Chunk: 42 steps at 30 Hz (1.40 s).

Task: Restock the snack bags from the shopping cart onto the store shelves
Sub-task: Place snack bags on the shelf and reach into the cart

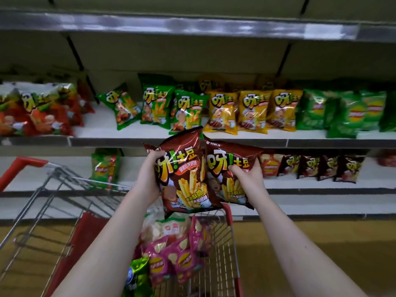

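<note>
Two brown snack bags are held up above the shopping cart (228,213), in front of the shelves. My left hand (147,181) grips the left brown bag (184,174) by its left edge. My right hand (248,176) grips the right brown bag (229,163) from its right side, fingers curled over its front. The two bags overlap in the middle. More snack bags lie in the cart: pink ones (184,260), a white one (169,228) and a green one (139,275).
The middle shelf (235,142) carries red (42,112), green (156,108), yellow (252,112) and green chip bags (342,112). The lower shelf (321,190) has small dark brown bags (317,168) at right and a green bag (105,168) at left. The cart's red handle (19,166) is at left.
</note>
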Each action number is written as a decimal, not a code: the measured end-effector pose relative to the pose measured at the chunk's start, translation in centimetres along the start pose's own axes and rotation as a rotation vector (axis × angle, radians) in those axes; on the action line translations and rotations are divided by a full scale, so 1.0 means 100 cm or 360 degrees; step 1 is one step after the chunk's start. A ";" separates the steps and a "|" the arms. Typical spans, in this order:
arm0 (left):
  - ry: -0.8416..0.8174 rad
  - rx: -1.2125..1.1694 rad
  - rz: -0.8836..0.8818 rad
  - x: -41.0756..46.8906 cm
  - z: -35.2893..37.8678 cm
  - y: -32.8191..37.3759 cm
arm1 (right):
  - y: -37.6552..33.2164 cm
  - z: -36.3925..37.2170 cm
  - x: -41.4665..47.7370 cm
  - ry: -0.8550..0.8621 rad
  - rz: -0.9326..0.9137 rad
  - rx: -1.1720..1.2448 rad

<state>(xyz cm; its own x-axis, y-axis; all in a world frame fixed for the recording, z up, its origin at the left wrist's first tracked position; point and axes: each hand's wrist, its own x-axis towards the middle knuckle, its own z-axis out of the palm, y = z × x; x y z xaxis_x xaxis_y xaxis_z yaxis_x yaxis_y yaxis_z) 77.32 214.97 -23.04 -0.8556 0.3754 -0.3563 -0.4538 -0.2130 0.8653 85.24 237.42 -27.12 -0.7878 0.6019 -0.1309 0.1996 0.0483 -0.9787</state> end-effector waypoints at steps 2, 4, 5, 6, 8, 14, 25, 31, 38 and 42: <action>-0.0039 0.0077 -0.0001 0.003 0.027 -0.004 | -0.003 -0.028 0.004 0.0047 0.0005 0.0059; 0.0003 0.0094 0.0042 0.006 0.061 -0.010 | -0.004 -0.059 0.009 0.0087 -0.0006 0.0123; 0.0049 0.0092 0.0055 0.008 0.077 -0.014 | -0.005 -0.074 0.011 0.0100 -0.0008 0.0158; 0.0081 0.0107 0.0052 0.010 0.098 -0.021 | -0.008 -0.095 0.011 0.0124 -0.0006 0.0184; 0.0101 0.0166 0.0122 0.009 0.138 -0.035 | -0.009 -0.133 0.016 0.0156 -0.0032 0.0253; 0.0130 0.0185 0.0197 -0.010 0.266 -0.077 | -0.007 -0.257 0.019 0.0265 -0.0084 0.0313; -0.0136 0.0313 0.0145 -0.041 0.469 -0.167 | 0.017 -0.465 0.009 0.0555 -0.0063 0.0241; -0.0308 0.0383 0.0118 -0.040 0.536 -0.195 | 0.031 -0.528 0.009 0.0675 0.0013 0.0337; -0.0331 0.0385 -0.0058 -0.006 0.599 -0.224 | 0.048 -0.577 0.031 0.0703 0.0081 0.0363; -0.0426 0.0390 -0.0099 0.031 0.630 -0.232 | 0.062 -0.604 0.073 0.0662 0.0096 0.0238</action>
<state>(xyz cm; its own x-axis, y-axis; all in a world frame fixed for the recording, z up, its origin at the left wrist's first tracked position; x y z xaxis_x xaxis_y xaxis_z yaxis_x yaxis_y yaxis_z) 100.88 277.95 -22.04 -0.7182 0.6106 -0.3338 -0.4019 0.0276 0.9153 115.97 290.24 -24.61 -0.4696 0.8711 -0.1439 0.1276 -0.0943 -0.9873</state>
